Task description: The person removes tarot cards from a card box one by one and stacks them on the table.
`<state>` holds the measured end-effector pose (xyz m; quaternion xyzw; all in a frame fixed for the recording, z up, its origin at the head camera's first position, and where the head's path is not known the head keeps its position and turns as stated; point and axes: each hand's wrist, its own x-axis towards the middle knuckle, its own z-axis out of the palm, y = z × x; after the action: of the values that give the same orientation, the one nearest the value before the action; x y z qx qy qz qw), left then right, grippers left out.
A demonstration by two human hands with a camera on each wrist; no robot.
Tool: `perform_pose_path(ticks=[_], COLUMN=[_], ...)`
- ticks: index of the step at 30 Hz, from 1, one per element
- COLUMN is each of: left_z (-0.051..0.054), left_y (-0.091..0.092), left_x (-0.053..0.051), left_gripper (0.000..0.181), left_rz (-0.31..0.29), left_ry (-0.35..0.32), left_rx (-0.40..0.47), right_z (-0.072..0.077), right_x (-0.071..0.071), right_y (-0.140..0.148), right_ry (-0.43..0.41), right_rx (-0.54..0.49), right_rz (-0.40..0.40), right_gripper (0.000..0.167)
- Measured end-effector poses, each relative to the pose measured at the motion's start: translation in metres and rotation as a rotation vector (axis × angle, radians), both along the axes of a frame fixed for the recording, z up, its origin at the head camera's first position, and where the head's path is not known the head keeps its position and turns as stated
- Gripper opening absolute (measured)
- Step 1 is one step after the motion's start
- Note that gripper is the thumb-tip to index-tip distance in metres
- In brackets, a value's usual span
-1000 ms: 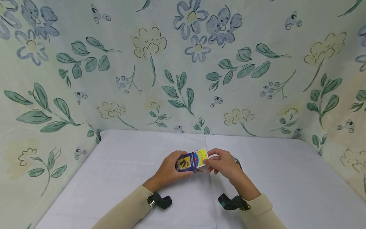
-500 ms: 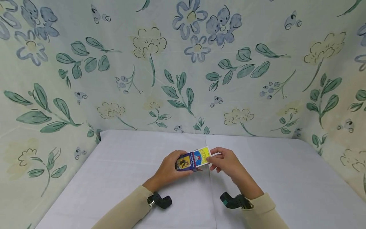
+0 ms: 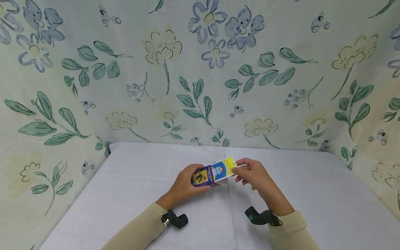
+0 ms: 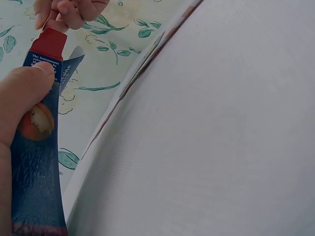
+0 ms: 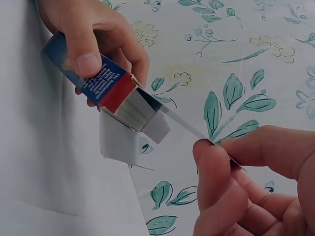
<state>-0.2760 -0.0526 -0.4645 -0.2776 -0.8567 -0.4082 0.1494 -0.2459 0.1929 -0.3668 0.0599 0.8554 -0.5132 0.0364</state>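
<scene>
My left hand [image 3: 182,184] grips a dark blue tarot card box [image 3: 202,176], tilted with its opened end toward the right. In the left wrist view, the thumb lies along the narrow side of the box [image 4: 38,182]. A yellow and blue tarot card [image 3: 220,169] sticks well out of the opening. My right hand [image 3: 254,175] pinches its outer end between thumb and index finger. Seen from the right wrist, the card [image 5: 187,123] appears edge-on, and a stack of cards [image 5: 133,110] sits inside the box beside loose white flaps [image 5: 118,140].
Another white-edged card [image 3: 253,189] lies on the white-covered table [image 3: 150,156], partly hidden by my right forearm. A floral cloth [image 3: 200,86] hangs behind the table. Black wrist cameras [image 3: 178,220] sit on both wrists.
My right hand has moved right and slightly up, drawing the tarot card farther out of the box. My left hand and the box have stayed put. More of the card on the table shows.
</scene>
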Motion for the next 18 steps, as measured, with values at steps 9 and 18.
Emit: perform_pose_path(ticks=[9,18], left_z=[0.002,0.003], left_y=[0.0,0.0], left_x=[0.002,0.004], left_gripper=[0.073,0.073], left_rz=[0.006,0.011], left_ry=[-0.002,-0.012], left_rx=[0.01,0.011], right_z=[0.004,0.007], right_x=[-0.001,0.002], right_y=[0.01,0.015], right_ry=[0.032,0.046], right_rx=[-0.047,-0.088], right_rz=[-0.021,-0.015], right_gripper=[0.038,0.036])
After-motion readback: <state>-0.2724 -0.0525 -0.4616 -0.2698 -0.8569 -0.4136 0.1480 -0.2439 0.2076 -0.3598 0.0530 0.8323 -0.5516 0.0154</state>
